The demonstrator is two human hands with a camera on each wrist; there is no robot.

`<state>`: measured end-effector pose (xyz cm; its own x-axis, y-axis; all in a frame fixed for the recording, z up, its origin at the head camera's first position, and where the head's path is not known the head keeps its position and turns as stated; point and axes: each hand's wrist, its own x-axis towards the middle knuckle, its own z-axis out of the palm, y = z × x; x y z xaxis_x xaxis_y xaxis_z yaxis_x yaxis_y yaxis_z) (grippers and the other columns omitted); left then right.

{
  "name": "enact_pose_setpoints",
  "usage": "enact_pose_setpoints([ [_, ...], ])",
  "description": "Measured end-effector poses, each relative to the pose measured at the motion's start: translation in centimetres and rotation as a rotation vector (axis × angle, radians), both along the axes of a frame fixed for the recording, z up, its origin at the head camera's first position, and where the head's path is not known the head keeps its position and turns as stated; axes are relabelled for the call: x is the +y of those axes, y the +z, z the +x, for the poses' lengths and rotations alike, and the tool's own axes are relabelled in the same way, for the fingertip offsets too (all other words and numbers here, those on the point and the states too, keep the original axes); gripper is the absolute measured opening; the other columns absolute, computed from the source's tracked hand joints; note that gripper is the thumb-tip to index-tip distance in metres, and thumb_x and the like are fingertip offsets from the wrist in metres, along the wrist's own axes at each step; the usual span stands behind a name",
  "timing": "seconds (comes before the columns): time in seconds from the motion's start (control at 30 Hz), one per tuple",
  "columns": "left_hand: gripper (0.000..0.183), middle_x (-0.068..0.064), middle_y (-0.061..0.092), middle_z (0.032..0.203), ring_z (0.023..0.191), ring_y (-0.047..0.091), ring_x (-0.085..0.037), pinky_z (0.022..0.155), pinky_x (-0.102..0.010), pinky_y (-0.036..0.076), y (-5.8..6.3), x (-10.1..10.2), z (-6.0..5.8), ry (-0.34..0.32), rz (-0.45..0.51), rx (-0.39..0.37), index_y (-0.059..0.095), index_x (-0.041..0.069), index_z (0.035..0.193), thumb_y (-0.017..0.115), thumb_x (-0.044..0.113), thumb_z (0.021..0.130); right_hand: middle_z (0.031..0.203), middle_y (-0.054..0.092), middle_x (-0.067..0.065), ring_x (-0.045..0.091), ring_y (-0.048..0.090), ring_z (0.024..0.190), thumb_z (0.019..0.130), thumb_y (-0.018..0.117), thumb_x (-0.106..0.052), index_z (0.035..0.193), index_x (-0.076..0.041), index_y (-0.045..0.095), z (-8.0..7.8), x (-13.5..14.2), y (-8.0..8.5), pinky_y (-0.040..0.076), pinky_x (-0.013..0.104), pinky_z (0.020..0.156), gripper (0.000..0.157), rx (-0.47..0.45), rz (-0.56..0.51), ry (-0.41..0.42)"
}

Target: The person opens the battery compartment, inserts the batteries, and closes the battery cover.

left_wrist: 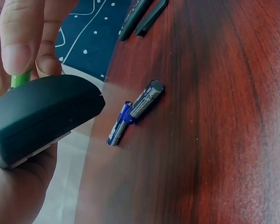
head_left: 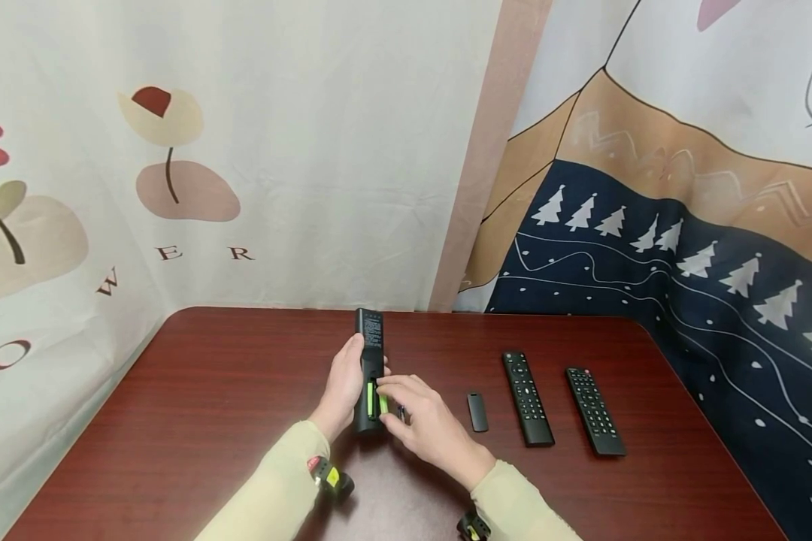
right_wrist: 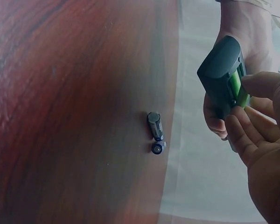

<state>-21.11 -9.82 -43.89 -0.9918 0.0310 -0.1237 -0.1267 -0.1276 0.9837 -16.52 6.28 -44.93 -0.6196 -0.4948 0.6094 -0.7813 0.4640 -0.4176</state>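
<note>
My left hand (head_left: 341,383) grips a black remote control (head_left: 372,330) with its back turned up and its battery bay uncovered. One green battery (head_left: 370,399) lies in the bay. At the bay's right side, my right hand (head_left: 429,424) pinches a second green battery (head_left: 383,405) between thumb and fingers. In the right wrist view this second battery (right_wrist: 243,99) sits at the edge of the bay, partly covered by fingertips; whether it is seated cannot be told. Two blue-and-silver batteries (left_wrist: 147,100) lie touching on the table below the remote.
To the right on the brown table (head_left: 243,361) lies a small black battery cover (head_left: 477,412). Beyond it are a black remote (head_left: 528,398) and another black remote (head_left: 595,412), both buttons up. Printed curtains (head_left: 338,150) hang behind the table's far edge.
</note>
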Motion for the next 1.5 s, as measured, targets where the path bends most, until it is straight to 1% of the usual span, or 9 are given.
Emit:
enact_pose_setpoints([
  [0.2,0.05,-0.018,0.056,0.101,0.075,0.063,-0.019,0.061,-0.032,0.053,0.01,-0.02,-0.03,0.004,0.004,0.0,0.044,0.007,0.134,0.021,0.041,0.106,0.119,0.065,0.007,0.017,0.06,0.108,0.08,0.077,-0.007,0.113,-0.003,0.066,0.19,-0.16,0.03,0.052,0.027,0.087,0.035,0.003,0.005,0.005],
  [0.37,0.05,-0.018,0.056,0.101,0.076,0.063,-0.02,0.061,-0.032,0.053,0.0,-0.03,-0.11,0.0,0.014,-0.006,0.043,0.007,0.134,0.022,0.042,0.106,0.12,0.065,0.008,0.018,0.061,0.109,0.08,0.077,-0.005,0.111,-0.002,0.067,0.28,-0.23,0.03,0.052,0.027,0.088,0.033,0.011,-0.011,0.017],
  [0.57,0.05,-0.018,0.055,0.103,0.077,0.063,-0.02,0.061,-0.032,0.053,0.03,-0.05,-0.08,-0.003,0.012,-0.015,0.041,0.008,0.137,0.023,0.042,0.106,0.121,0.065,0.009,0.018,0.061,0.109,0.08,0.077,-0.005,0.109,-0.002,0.068,0.38,-0.28,-0.12,0.052,0.024,0.085,0.03,0.005,-0.025,0.023],
  [0.73,0.051,-0.018,0.055,0.103,0.077,0.062,-0.02,0.06,-0.033,0.053,0.07,-0.06,0.02,-0.006,0.017,-0.015,0.04,0.008,0.14,0.023,0.043,0.106,0.121,0.065,0.01,0.02,0.062,0.109,0.08,0.077,-0.005,0.107,-0.002,0.07,0.54,-0.36,0.0,0.053,0.027,0.087,0.028,-0.005,-0.026,0.015],
  [0.83,0.052,-0.018,0.055,0.103,0.078,0.062,-0.02,0.062,-0.032,0.052,0.1,-0.07,0.04,-0.012,0.02,-0.016,0.039,0.01,0.141,0.023,0.044,0.106,0.12,0.065,0.009,0.02,0.062,0.109,0.08,0.077,-0.005,0.102,-0.003,0.07,0.59,-0.43,0.03,0.053,0.028,0.088,0.023,-0.006,-0.022,0.014],
  [0.97,0.052,-0.021,0.054,0.106,0.079,0.062,-0.021,0.064,-0.032,0.052,0.09,-0.06,0.0,-0.019,0.017,-0.012,0.038,0.01,0.142,0.022,0.044,0.106,0.118,0.064,0.009,0.019,0.061,0.108,0.08,0.076,-0.003,0.095,-0.004,0.07,0.57,-0.49,-0.01,0.054,0.027,0.087,0.015,-0.012,-0.023,0.019],
  [1.07,0.051,-0.023,0.054,0.108,0.079,0.062,-0.022,0.064,-0.032,0.052,0.07,-0.03,0.0,-0.018,0.009,-0.007,0.04,0.009,0.14,0.022,0.043,0.106,0.117,0.064,0.009,0.019,0.062,0.108,0.08,0.077,-0.003,0.093,-0.005,0.07,0.55,-0.47,-0.02,0.054,0.027,0.088,0.014,-0.01,-0.023,0.021],
  [1.33,0.05,-0.021,0.054,0.105,0.078,0.062,-0.022,0.061,-0.032,0.052,0.03,-0.06,0.04,-0.012,0.006,-0.003,0.042,0.007,0.137,0.023,0.042,0.106,0.115,0.062,0.007,0.017,0.064,0.103,0.079,0.076,-0.001,0.095,-0.005,0.071,0.48,-0.36,-0.18,0.053,0.019,0.084,0.017,-0.002,-0.022,0.02],
  [1.5,0.051,-0.023,0.053,0.108,0.083,0.063,-0.026,0.063,-0.032,0.053,0.16,-0.08,0.16,-0.014,0.004,-0.006,0.04,0.008,0.139,0.022,0.043,0.106,0.112,0.062,0.006,0.015,0.064,0.101,0.078,0.077,-0.002,0.093,-0.006,0.071,0.45,-0.41,-0.37,0.052,0.017,0.083,0.016,-0.01,-0.041,0.007],
])
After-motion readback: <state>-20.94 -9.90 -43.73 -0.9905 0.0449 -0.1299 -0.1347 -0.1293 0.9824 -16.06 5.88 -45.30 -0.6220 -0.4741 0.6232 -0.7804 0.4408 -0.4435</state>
